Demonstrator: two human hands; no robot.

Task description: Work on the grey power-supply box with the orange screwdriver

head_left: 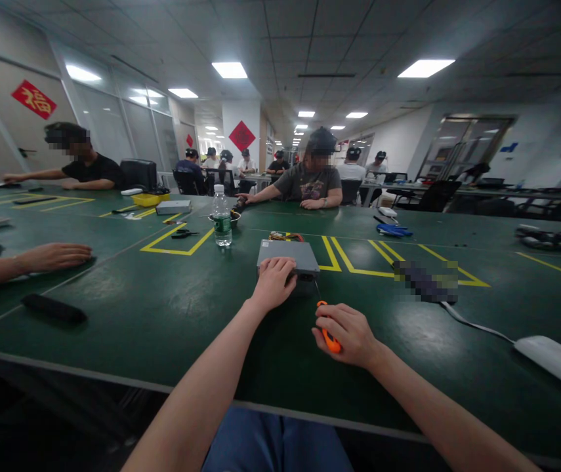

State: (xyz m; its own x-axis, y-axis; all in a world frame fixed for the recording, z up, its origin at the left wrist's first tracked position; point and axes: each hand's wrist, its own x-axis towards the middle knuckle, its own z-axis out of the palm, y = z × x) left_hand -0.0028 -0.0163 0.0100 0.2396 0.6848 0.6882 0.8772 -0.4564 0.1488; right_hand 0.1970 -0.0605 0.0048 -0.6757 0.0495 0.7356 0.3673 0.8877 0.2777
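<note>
A grey, box-shaped metal unit with a bundle of coloured wires at its far side lies on the green worktop, set back from the middle of the near edge. The left hand is laid over its top and near edge; whether the thumb pinches it cannot be told. The right hand is closed around an orange-and-black-handled screwdriver, its thin shaft reaching the unit's near right corner; tip contact is unclear. The step appears to be working a fastener there; the next move likely calls for a steady unit and an aligned shaft. Beyond, toward the far edge and leftward, stands a clear plastic bottle with a green label.
</note>
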